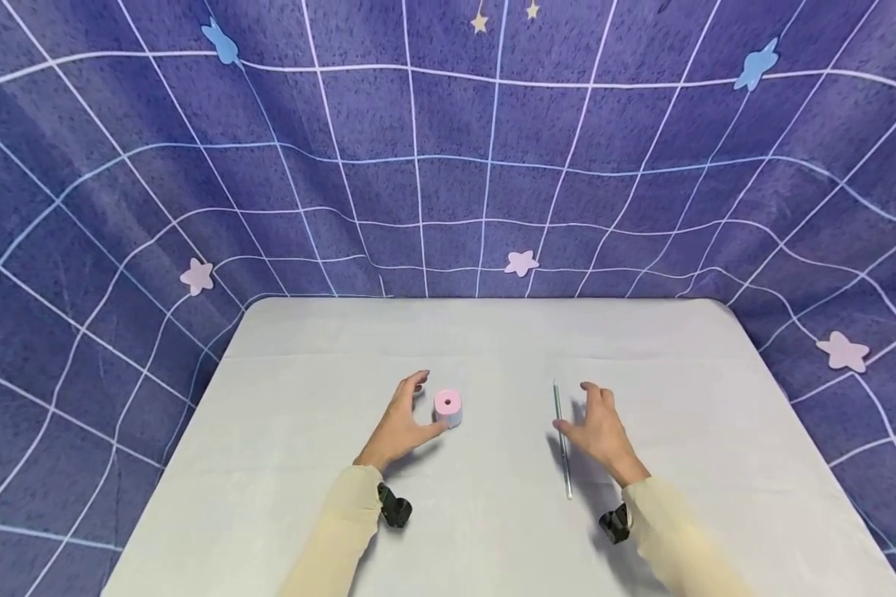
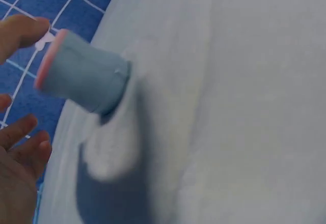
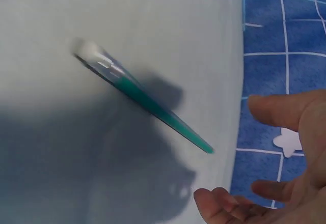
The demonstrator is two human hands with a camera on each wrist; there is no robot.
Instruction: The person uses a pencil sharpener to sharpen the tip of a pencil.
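Observation:
A small pencil sharpener (image 1: 448, 405) with a pink top, a dark round hole and a light blue body stands upright on the white table. My left hand (image 1: 401, 427) is beside it, fingers apart and relaxed, thumb tip close to its near side. In the left wrist view, the thumb overlaps the pink rim of the sharpener (image 2: 86, 74). To the right lies a slim teal pencil (image 1: 564, 452), slanting along the table. Over it, my right hand (image 1: 601, 431) spreads thumb and fingers with nothing held. The right wrist view shows the pencil (image 3: 147, 104) apart from the fingers.
A white cloth covers the table (image 1: 493, 531). Behind it and along both sides hangs a blue curtain (image 1: 448, 191) with a grid and star patterns. Small black cameras (image 1: 395, 506) are strapped at both wrists.

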